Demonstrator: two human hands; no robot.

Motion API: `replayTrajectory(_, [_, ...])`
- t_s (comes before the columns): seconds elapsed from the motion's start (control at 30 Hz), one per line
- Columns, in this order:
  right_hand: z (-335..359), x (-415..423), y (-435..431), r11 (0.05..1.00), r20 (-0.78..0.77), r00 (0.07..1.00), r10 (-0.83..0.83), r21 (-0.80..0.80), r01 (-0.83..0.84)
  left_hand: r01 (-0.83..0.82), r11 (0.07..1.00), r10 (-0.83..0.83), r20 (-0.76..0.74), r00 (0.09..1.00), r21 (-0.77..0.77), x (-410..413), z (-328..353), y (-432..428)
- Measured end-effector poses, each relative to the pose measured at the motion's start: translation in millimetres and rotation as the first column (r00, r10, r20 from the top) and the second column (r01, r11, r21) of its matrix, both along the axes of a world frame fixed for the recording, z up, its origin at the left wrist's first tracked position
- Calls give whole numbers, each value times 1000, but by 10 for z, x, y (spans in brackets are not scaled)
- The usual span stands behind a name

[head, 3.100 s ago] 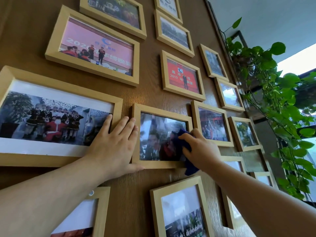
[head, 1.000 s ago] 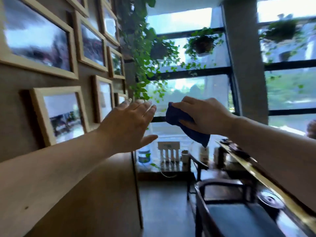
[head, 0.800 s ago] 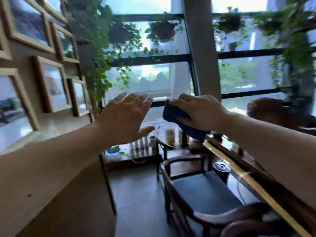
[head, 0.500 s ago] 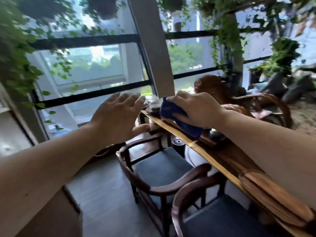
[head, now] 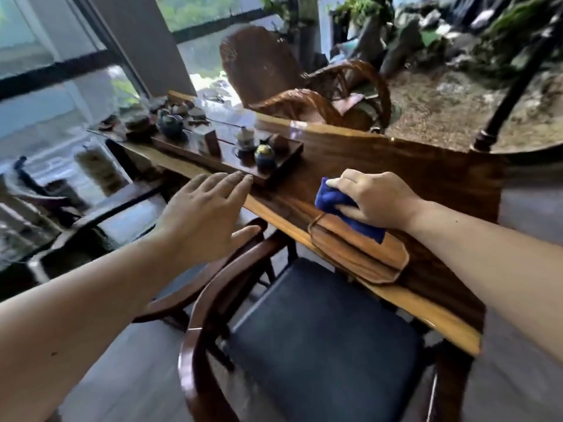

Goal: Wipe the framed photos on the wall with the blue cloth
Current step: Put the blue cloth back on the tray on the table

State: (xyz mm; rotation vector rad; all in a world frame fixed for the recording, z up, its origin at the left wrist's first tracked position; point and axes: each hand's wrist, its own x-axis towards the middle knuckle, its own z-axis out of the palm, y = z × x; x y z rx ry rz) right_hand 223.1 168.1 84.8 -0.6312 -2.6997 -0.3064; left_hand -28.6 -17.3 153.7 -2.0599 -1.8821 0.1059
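Over a wooden table (head: 426, 172), right hand (head: 376, 199) grips blue cloth (head: 330, 199).

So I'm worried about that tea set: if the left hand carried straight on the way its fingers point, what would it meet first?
Probably the near edge of the dark tea tray: the left hand points at it, fingertips close. Depth is unclear.
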Motion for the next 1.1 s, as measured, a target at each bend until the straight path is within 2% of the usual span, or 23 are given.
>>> replayTrajectory(0.13, [-597, 267, 338, 992, 23, 995, -97, -80, 98, 73, 995, -68, 67, 995, -73, 374, -551, 502])
replayTrajectory(0.37, [-1641, 272, 831, 971, 184, 959, -214, -71, 230, 113, 980, -95, 118, 988, -162, 593, -1351, 943])
replayTrajectory(0.53, [-2207, 188, 941, 951, 159, 957, -243, -156, 268, 73, 969, -50, 103, 993, -236, 457, -1750, 1019])
replayTrajectory(0.73, [-2460, 179, 896, 924, 179, 944, -277, -220, 313, 47, 957, -18, 103, 995, -287, 451, -1948, 1143])
replayTrajectory(0.87, [-2460, 208, 856, 898, 286, 916, -283, -256, 357, 59, 963, -31, 106, 994, -264, 466, -1942, 1190])
replayTrajectory(0.97, [-2364, 228, 804, 884, 375, 879, -296, -240, 400, 33, 961, -11, 84, 996, -273, 443, -1872, 1160])
replayTrajectory(1.1, [-1944, 22, 727, 920, 340, 910, -236, -224, 322, -8, 965, 20, 43, 999, -261, 305, -1640, 1044])
